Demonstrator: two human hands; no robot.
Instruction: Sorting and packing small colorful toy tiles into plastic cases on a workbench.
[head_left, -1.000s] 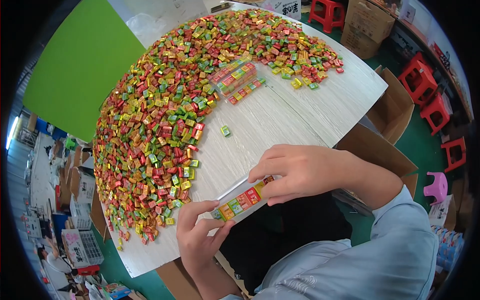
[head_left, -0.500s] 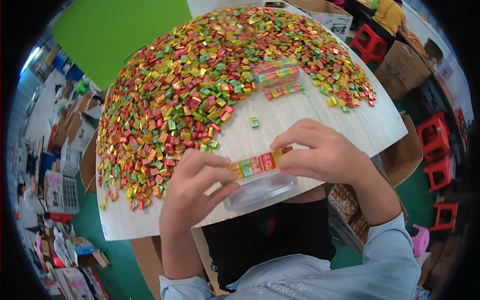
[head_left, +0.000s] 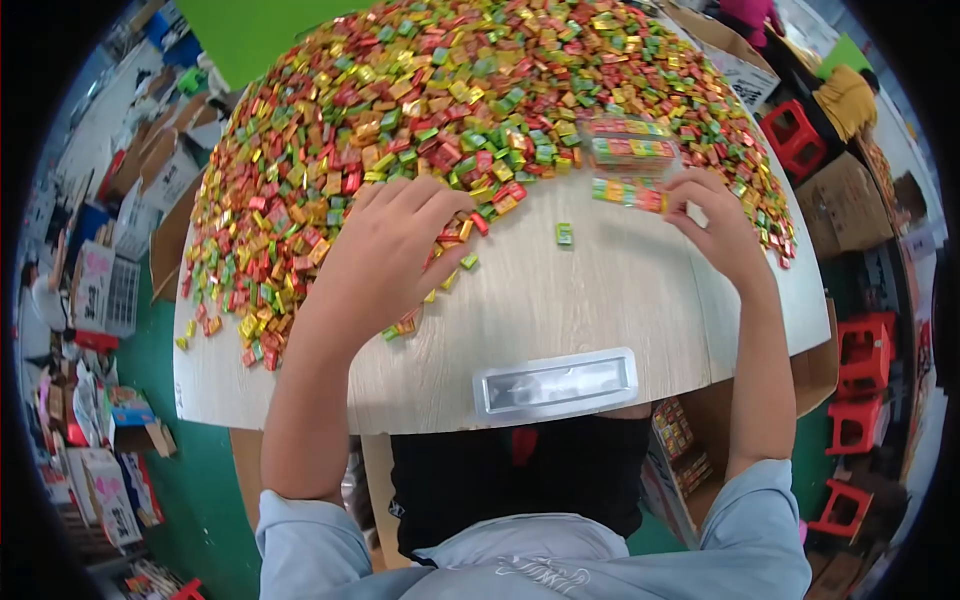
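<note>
Small foil-wrapped sweets in red, yellow, green and orange form a large pile [head_left: 400,130] on the table. My left hand [head_left: 395,245] is open over the pile's near edge, its fingers loosely curved and its thumb apart. At the right, my right hand [head_left: 712,215] pinches the right end of a short row of wrapped sweets [head_left: 625,193]. That row lies just in front of a clear plastic box [head_left: 632,152] filled with sweets. A lone green sweet [head_left: 565,235] sits between my hands. By the near edge is a clear plastic tray [head_left: 556,385] with nothing visible inside.
Below the table's right edge is an open carton [head_left: 690,450] with packed sweets. Red stools [head_left: 862,360] and cartons [head_left: 845,205] stand at the right, where a person in yellow [head_left: 848,100] sits. More boxes [head_left: 105,290] line the left side.
Both hands have parted from above the tray, where they held a row of sweets. My left hand has moved to the pile, my right to the row by the filled box. The view has shifted.
</note>
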